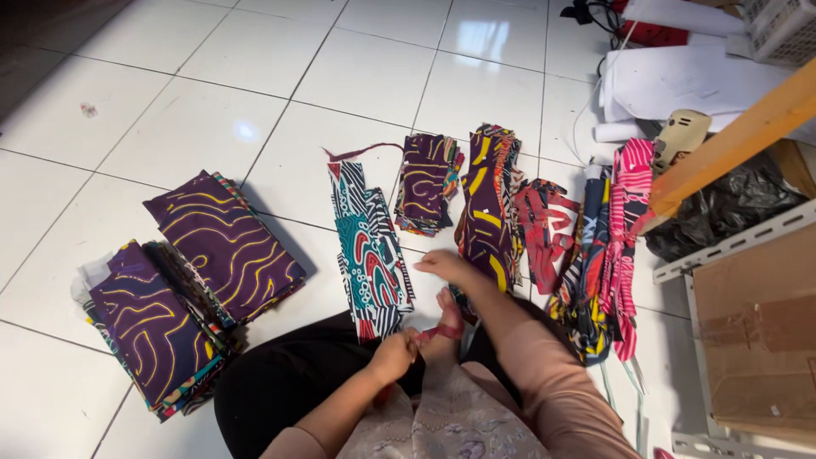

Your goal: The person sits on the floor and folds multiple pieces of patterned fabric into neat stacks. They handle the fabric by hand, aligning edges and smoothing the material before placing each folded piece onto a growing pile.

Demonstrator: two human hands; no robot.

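Observation:
I sit on a white tiled floor with cut pieces of patterned fabric laid out before me. My left hand (393, 355) is closed on a narrow red fabric strip (435, 332) that runs across my bare foot (447, 323). My right hand (444, 264) reaches forward, fingers spread, resting at the near end of a long purple-and-yellow fabric stack (486, 200). Just left of it lies a teal, red and white patterned strip pile (368, 246). A smaller purple stack (427, 180) sits beyond.
Two purple stacks with yellow lines (223, 242) (153, 327) lie at the left. Red pieces (544, 225) and pink and dark strips (616, 238) lie at the right. A wooden beam (731, 140), black plastic bag (722, 208), cardboard box (756, 331) and white rolls (680, 81) crowd the right side.

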